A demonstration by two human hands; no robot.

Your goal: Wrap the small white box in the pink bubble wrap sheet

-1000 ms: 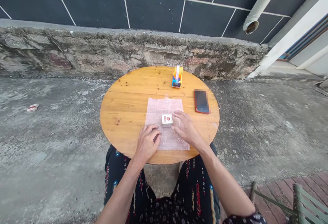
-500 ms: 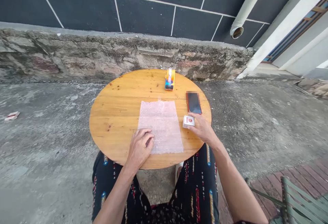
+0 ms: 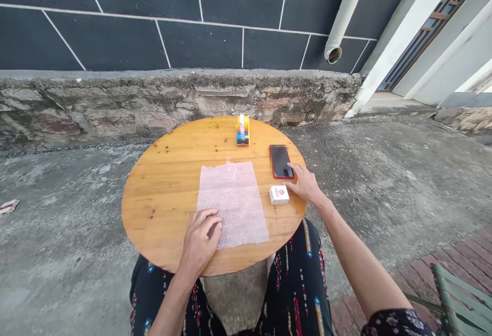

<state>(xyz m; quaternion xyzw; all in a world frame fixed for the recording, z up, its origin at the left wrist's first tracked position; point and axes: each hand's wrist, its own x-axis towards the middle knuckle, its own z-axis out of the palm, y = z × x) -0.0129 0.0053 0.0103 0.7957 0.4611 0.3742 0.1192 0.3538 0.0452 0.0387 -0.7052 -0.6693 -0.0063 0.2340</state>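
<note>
On the round wooden table lies a sheet of pinkish bubble wrap (image 3: 234, 200). My left hand (image 3: 202, 236) rests on its lower left edge, fingers loosely bent and holding nothing. At the right, my right hand (image 3: 305, 184) is open, its fingertips at the lower right corner of a smartphone (image 3: 281, 161) with a red edge. Just below the phone sits a small white box (image 3: 279, 195) with red print, and my right thumb is close beside it. A yellow and blue tape dispenser (image 3: 243, 130) stands near the table's far edge.
The wooden table (image 3: 161, 192) stands before a low stone ledge (image 3: 154, 102) and a dark tiled wall. A white drainpipe (image 3: 342, 23) comes down at the upper right. A green slatted chair (image 3: 461, 295) is at the lower right, and a crumpled packet (image 3: 8, 206) lies on the ground at left.
My right hand has let go of the small white box and moved up to the phone's corner. The left hand stays on the bubble wrap. The whole view has shifted slightly.
</note>
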